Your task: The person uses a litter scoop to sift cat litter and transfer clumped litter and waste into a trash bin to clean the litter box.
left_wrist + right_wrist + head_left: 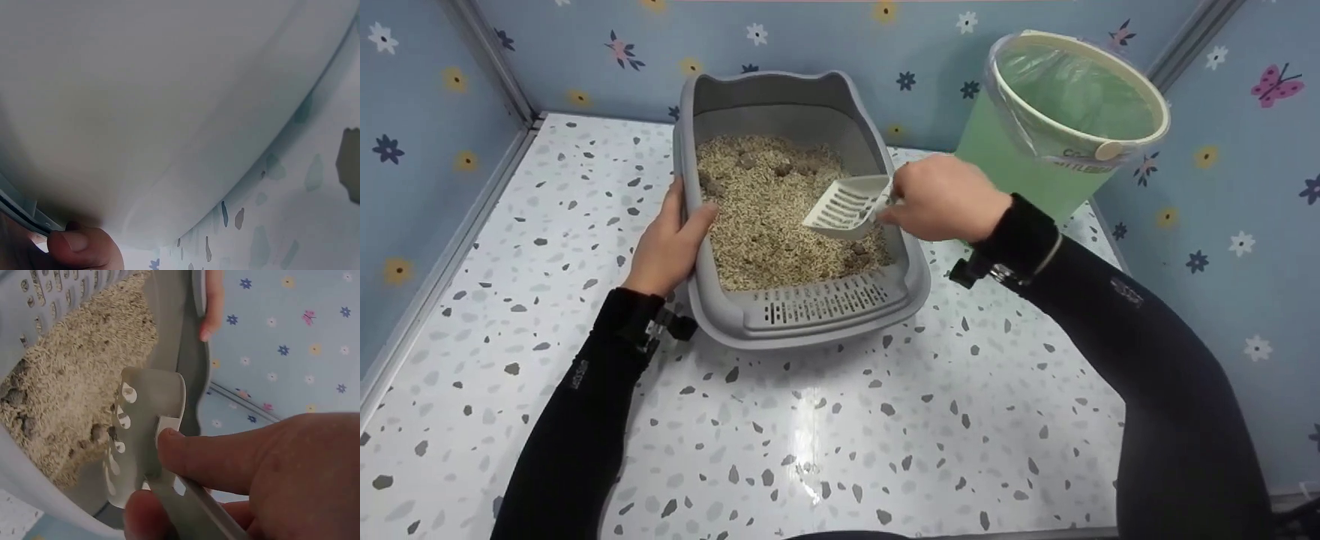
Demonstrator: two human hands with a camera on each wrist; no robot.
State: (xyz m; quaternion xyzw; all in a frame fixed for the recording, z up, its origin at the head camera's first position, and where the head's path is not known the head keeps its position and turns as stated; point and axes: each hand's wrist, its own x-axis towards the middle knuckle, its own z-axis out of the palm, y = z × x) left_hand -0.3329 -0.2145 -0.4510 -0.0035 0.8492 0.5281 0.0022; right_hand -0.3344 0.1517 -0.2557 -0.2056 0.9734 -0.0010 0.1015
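Observation:
A grey litter box (825, 330) stands on the speckled floor, holding tan pellet litter (765, 217) with several darker clumps (856, 257) in it. My left hand (667, 247) grips the box's left rim, thumb over the inside and fingers outside. Over the right part of the litter, my right hand (945, 196) holds a slotted litter scoop (847, 204) by its handle. In the right wrist view, the thumb presses on the base of the scoop (143, 422). No clump is visible in the scoop. The left wrist view mostly shows the box's outer wall (140, 112).
A green bin (1012, 142) lined with a clear bag stands at the back right, close beside the box. Blue flowered panels (825, 37) wall in the back and both sides. White speckled floor (810, 435) lies in front.

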